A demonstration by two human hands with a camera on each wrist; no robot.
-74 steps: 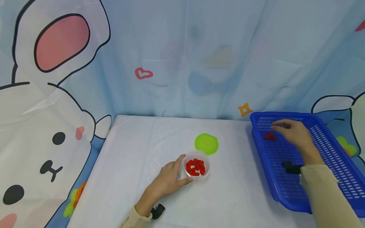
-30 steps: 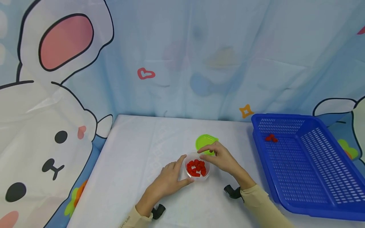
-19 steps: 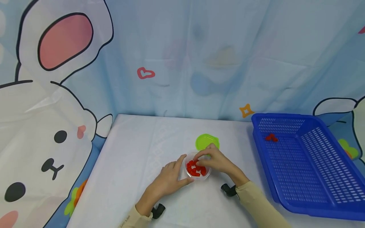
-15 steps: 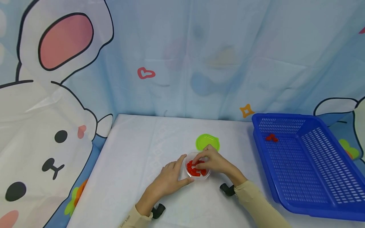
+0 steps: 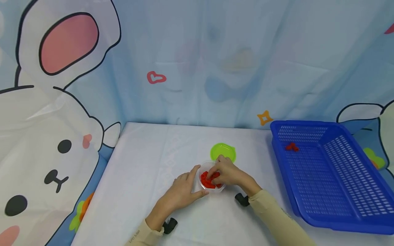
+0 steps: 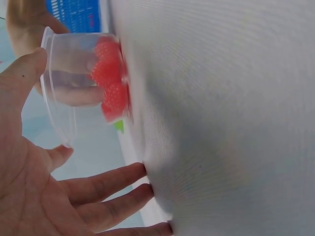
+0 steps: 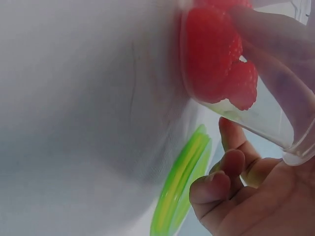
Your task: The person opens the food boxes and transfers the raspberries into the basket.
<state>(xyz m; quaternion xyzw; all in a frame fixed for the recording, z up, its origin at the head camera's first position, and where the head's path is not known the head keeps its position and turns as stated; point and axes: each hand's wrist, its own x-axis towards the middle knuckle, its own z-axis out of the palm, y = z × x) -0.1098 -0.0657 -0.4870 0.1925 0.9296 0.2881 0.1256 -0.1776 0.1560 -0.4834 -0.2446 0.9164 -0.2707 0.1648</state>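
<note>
A clear plastic cup (image 6: 74,64) stands on the white table with several red raspberries (image 6: 115,98) at its bottom. My left hand (image 5: 181,192) holds the cup from the left, thumb and forefinger at opposite sides of its rim, the other fingertips down on the cloth. My right hand (image 5: 229,173) reaches in over the rim from the right. Its thumb and forefinger are down among the raspberries, pinching at one that is partly hidden by the fingers. Its other fingers stay outside the cup wall, loosely bent. Just behind the cup lies a round green lid (image 7: 174,191).
A blue perforated basket (image 5: 314,218) sits at the table's right side, with a few red raspberries (image 5: 291,147) in its far left corner. Behind the table hangs a light blue curtain (image 5: 191,102) with a rabbit print. A black wrist camera (image 5: 170,226) sits by the left sleeve.
My right hand has come from the basket to the cup and lowered its thumb and forefinger into the raspberries. My left hand has stayed at the rim.
</note>
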